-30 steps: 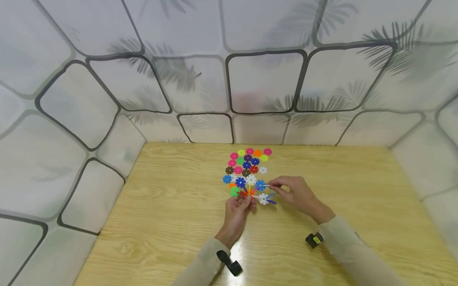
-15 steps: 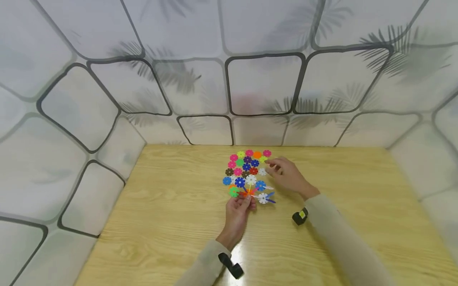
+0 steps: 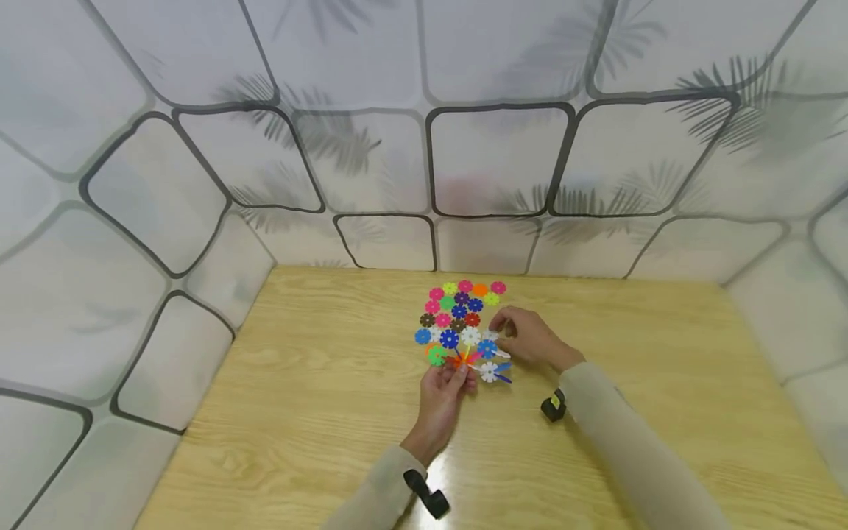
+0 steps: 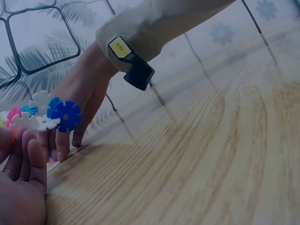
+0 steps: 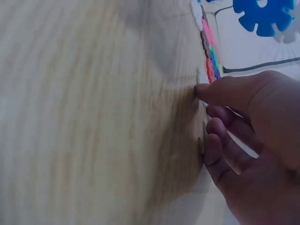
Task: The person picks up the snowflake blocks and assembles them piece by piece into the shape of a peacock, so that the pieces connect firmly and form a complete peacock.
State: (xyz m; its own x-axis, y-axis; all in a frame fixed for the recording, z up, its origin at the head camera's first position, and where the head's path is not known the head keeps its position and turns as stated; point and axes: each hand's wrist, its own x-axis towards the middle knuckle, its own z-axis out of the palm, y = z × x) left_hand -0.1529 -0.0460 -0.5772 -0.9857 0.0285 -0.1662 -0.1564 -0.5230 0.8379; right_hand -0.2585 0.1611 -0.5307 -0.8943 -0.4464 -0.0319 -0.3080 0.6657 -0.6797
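In the head view my left hand pinches a built cluster of interlocking snowflake discs by its orange disc. Green, blue and white discs stick out around that middle; a light-blue disc is on its right side. My right hand is just behind and right of the cluster, low at the tabletop. Its thumb and fingertips have hold of a loose white snowflake disc, partly hidden by the fingers. In the left wrist view a dark-blue disc of the cluster shows before the right hand.
Several loose snowflake discs, among them a red disc and a pink disc, lie flat in rows behind the cluster. They rest on the wooden table. A patterned wall rises at its back edge.
My right hand left the cluster's light-blue disc, went back toward the loose discs, and drew a white disc nearer to me. The left hand keeps its hold on the cluster.
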